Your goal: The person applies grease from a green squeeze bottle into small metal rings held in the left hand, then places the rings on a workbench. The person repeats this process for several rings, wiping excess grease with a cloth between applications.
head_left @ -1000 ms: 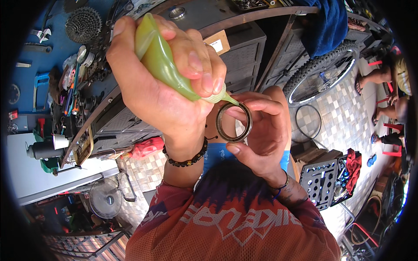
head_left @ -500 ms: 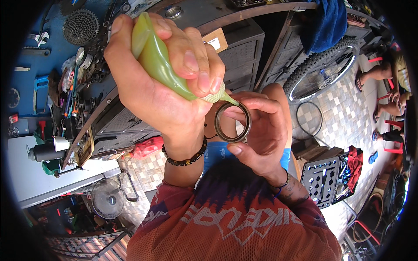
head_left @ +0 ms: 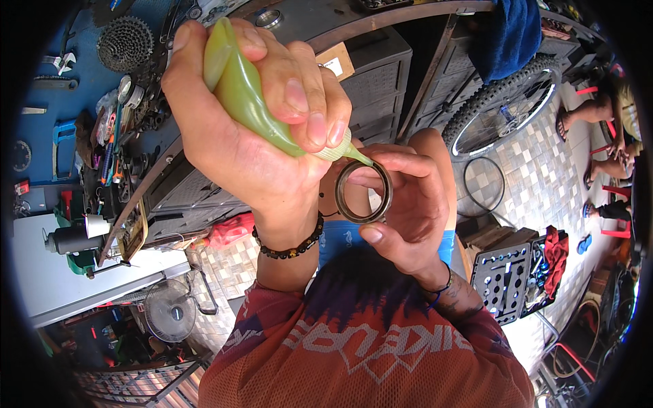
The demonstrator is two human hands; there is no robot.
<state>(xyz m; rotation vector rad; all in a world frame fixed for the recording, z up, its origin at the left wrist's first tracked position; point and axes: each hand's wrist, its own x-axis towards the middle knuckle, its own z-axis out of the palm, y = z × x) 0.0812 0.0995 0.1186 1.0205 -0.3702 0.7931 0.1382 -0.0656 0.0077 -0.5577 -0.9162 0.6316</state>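
Head view. The left hand (head_left: 235, 146) grips a translucent yellow-green, soft plastic squeeze bottle (head_left: 255, 105); its fingers are wrapped closely around the body. The bottle is tilted, with its tapered green nozzle (head_left: 358, 156) pointing down and to the right. The right hand (head_left: 420, 214) holds a narrow, dark metallic ring (head_left: 341, 194) by its rim, with the thumb at the lower edge and the fingers around the upper and far side. The ring is held up in front of the body, its hole facing the camera. The nozzle tip meets, or nearly meets, the ring's upper rim; contact cannot be confirmed. A silver metal ring-shaped part (head_left: 269, 18) rests on the dark table (head_left: 309, 26) beyond.

Recommended practice: keep the tip close to the rim and apply light, even pressure to the bottle. Support the ring at its edges, leaving the treated surface clear. Turn the ring gradually for uniform coverage. Excessive pressure could cause overflow onto the fingers.
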